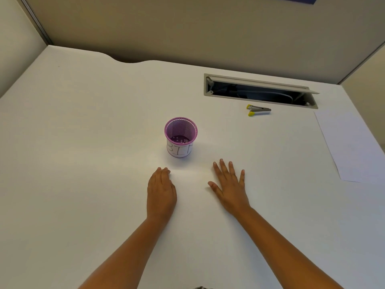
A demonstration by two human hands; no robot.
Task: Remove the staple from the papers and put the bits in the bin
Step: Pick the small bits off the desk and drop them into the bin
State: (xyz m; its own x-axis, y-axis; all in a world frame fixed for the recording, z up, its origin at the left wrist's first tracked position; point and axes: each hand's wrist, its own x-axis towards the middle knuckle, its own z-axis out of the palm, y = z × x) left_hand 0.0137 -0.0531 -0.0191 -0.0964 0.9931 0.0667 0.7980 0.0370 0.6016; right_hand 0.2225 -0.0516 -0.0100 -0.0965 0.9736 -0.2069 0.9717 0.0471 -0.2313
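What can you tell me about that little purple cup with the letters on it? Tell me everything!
The bin is a small purple mesh cup, probably metal, standing upright near the middle of the white desk. A white paper label wrapped round its lower part reads BIN in hand-drawn letters. Its top is open, with small pale specks on the bottom. Nothing touches it; both hands lie flat in front of it.

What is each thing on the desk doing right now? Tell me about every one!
Left hand: empty, fingers together, over the desk.
Right hand: empty, fingers spread, palm down.
Bin: upright, open top, small white bits at the bottom.
Staple remover: lying on the desk, untouched.
Papers: flat at the desk's right edge, untouched.
Cable hatch: lid open, cables showing inside.
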